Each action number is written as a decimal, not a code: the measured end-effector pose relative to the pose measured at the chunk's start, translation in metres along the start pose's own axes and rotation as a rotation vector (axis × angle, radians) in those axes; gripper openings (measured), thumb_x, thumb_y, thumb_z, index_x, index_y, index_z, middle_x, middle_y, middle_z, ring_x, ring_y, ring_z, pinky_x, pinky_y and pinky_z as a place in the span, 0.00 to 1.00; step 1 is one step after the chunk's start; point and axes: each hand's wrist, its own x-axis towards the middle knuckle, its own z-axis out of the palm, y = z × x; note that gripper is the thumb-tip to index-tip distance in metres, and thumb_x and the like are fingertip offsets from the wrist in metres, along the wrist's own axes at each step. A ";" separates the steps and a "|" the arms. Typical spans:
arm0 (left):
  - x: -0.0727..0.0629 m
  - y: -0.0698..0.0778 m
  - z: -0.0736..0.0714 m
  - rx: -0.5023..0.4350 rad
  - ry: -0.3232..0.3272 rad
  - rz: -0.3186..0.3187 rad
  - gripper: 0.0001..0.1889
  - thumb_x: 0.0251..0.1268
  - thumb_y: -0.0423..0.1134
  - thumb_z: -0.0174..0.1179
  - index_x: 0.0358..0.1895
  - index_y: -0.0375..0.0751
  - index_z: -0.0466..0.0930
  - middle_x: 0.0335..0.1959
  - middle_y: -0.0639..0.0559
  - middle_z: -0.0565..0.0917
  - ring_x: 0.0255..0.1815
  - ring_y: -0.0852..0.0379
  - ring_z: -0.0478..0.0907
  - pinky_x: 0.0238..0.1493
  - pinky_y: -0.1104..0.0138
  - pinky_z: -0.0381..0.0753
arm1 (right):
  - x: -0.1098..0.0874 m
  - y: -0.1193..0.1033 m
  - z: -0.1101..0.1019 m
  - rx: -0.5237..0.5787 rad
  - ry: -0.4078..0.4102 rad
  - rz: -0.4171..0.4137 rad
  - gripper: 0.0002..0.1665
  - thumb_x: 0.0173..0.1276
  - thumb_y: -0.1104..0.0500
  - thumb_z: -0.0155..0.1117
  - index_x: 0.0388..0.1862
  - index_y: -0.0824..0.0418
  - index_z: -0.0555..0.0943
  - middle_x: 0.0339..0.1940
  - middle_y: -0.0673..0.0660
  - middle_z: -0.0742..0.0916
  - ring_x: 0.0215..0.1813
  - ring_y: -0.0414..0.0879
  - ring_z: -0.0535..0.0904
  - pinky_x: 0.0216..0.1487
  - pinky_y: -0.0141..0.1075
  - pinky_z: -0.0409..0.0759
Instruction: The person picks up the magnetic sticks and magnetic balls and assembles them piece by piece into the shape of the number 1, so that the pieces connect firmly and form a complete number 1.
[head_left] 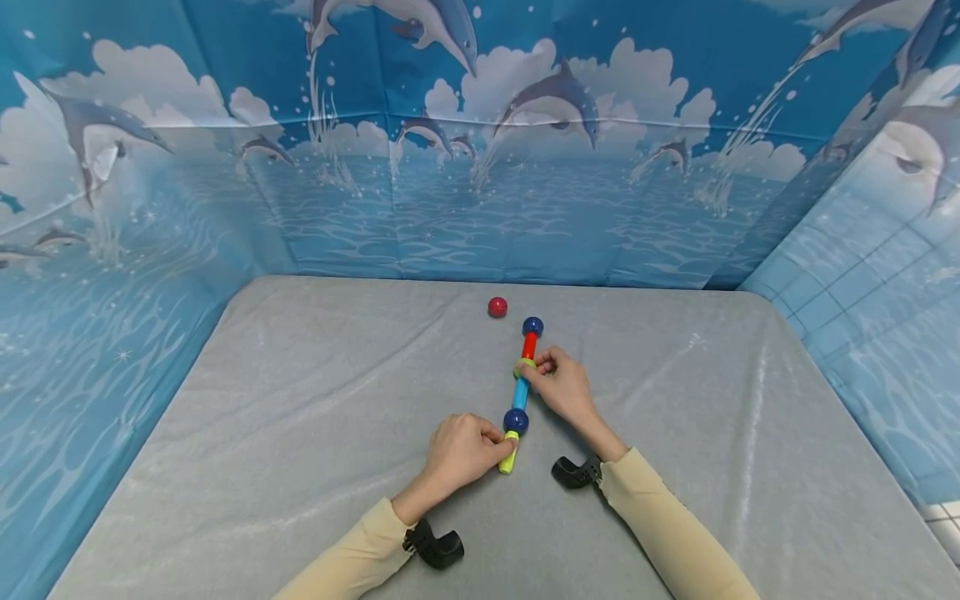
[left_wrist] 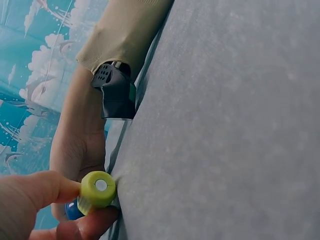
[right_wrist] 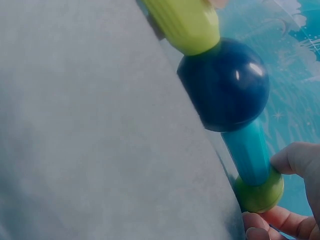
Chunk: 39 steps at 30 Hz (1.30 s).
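Note:
A chain of magnetic-looking rods and balls lies on the grey cloth, running away from the person. From far to near it has a dark blue ball [head_left: 533,326], a red rod [head_left: 529,345], a green ball [right_wrist: 261,192], a light blue rod [head_left: 520,393], a second dark blue ball [head_left: 516,421] and a yellow-green rod [head_left: 507,462]. My left hand [head_left: 463,451] pinches the yellow-green rod, whose end with a pale round disc faces the left wrist view. Between thumb and fingers, my right hand [head_left: 562,385] holds the green ball.
A loose red ball [head_left: 497,307] sits near the table's far edge, left of the chain. The grey cloth-covered table [head_left: 337,375] is surrounded by a blue dolphin-print curtain [head_left: 465,208]. Both wrists carry a black camera mount [head_left: 438,547].

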 end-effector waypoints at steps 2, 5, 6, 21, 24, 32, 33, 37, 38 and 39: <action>0.000 0.000 0.000 -0.003 -0.002 -0.001 0.09 0.53 0.47 0.68 0.22 0.49 0.87 0.09 0.69 0.71 0.10 0.70 0.66 0.13 0.71 0.64 | 0.000 0.000 0.000 0.000 -0.001 0.000 0.16 0.61 0.52 0.68 0.34 0.63 0.77 0.24 0.54 0.79 0.23 0.44 0.70 0.24 0.33 0.66; 0.000 -0.001 0.001 -0.011 -0.006 -0.004 0.09 0.53 0.47 0.68 0.22 0.49 0.87 0.09 0.69 0.72 0.10 0.70 0.67 0.13 0.71 0.64 | 0.000 0.000 0.000 -0.003 -0.001 -0.002 0.16 0.61 0.52 0.68 0.34 0.63 0.77 0.24 0.54 0.80 0.23 0.44 0.70 0.24 0.33 0.65; 0.000 -0.001 0.001 -0.018 -0.009 -0.007 0.09 0.54 0.47 0.68 0.22 0.49 0.87 0.09 0.69 0.72 0.11 0.70 0.67 0.13 0.71 0.65 | 0.000 0.000 0.000 -0.003 -0.001 -0.001 0.16 0.61 0.52 0.68 0.34 0.63 0.77 0.24 0.54 0.80 0.23 0.44 0.70 0.24 0.33 0.65; 0.001 -0.003 0.002 -0.123 -0.059 -0.039 0.09 0.56 0.45 0.67 0.23 0.46 0.87 0.09 0.67 0.73 0.09 0.69 0.67 0.12 0.72 0.63 | 0.001 0.001 0.001 0.003 -0.004 -0.004 0.16 0.61 0.51 0.68 0.34 0.63 0.77 0.24 0.54 0.80 0.23 0.45 0.70 0.24 0.34 0.65; 0.002 -0.003 0.001 -0.138 -0.075 -0.058 0.09 0.56 0.45 0.66 0.22 0.46 0.87 0.08 0.66 0.73 0.09 0.68 0.67 0.12 0.72 0.63 | 0.001 0.001 0.000 0.003 -0.005 0.001 0.16 0.61 0.51 0.68 0.34 0.63 0.77 0.24 0.54 0.80 0.23 0.45 0.70 0.24 0.34 0.65; 0.002 -0.002 0.002 -0.153 -0.102 -0.095 0.09 0.57 0.45 0.65 0.24 0.47 0.87 0.07 0.61 0.75 0.06 0.65 0.71 0.11 0.69 0.66 | 0.001 0.001 0.000 -0.001 -0.001 0.000 0.16 0.61 0.51 0.68 0.34 0.63 0.77 0.24 0.54 0.80 0.22 0.44 0.70 0.23 0.34 0.65; 0.002 -0.002 0.002 -0.153 -0.105 -0.097 0.09 0.57 0.45 0.65 0.24 0.47 0.87 0.07 0.61 0.75 0.06 0.65 0.71 0.11 0.69 0.66 | 0.001 0.001 0.000 -0.001 -0.001 -0.001 0.16 0.61 0.51 0.68 0.34 0.63 0.77 0.24 0.54 0.79 0.22 0.44 0.70 0.23 0.34 0.65; 0.002 -0.001 0.001 -0.154 -0.114 -0.108 0.09 0.57 0.46 0.65 0.24 0.48 0.87 0.07 0.61 0.76 0.06 0.64 0.71 0.11 0.69 0.65 | 0.001 0.001 0.000 0.001 -0.002 -0.002 0.16 0.61 0.51 0.68 0.34 0.62 0.77 0.24 0.54 0.80 0.22 0.44 0.70 0.23 0.34 0.65; 0.002 -0.001 0.001 -0.156 -0.116 -0.111 0.09 0.57 0.46 0.65 0.24 0.48 0.87 0.07 0.61 0.76 0.06 0.64 0.72 0.11 0.69 0.65 | 0.001 0.001 0.000 0.002 -0.003 -0.001 0.16 0.61 0.51 0.68 0.34 0.62 0.77 0.24 0.54 0.80 0.22 0.44 0.70 0.24 0.34 0.65; 0.002 -0.001 0.001 -0.157 -0.117 -0.114 0.09 0.57 0.46 0.65 0.24 0.48 0.87 0.08 0.61 0.76 0.06 0.64 0.72 0.11 0.69 0.65 | 0.001 0.001 0.000 0.001 -0.004 -0.001 0.16 0.61 0.51 0.68 0.34 0.62 0.77 0.24 0.53 0.80 0.22 0.44 0.70 0.24 0.34 0.65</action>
